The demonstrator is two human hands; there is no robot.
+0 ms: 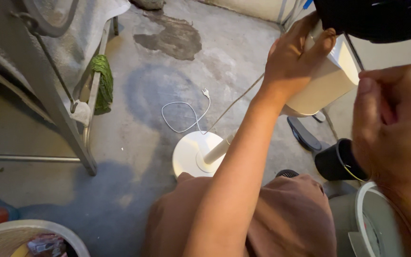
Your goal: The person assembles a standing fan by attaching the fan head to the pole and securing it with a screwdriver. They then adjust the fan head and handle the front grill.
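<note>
My left hand (296, 57) reaches forward and grips the white motor housing (327, 88) of a standing fan, just under its black head (376, 19). The fan's white pole (219, 150) slants down to a round white base (186, 152) on the concrete floor. Its white cord (186, 114) lies looped behind the base, plug free. My right hand (393, 123) is close to the camera at the right, fingers curled shut at the end of a thin dark rod (353, 52) that runs along the housing. What the fist hides cannot be seen.
A black cup-shaped part (336, 162) and a dark sandal (303, 133) lie right of the base. A white ring (365, 214) sits at the lower right. A grey metal frame (48, 95) with a green cloth (102, 81) stands left. A basket rim (24, 228) shows bottom left.
</note>
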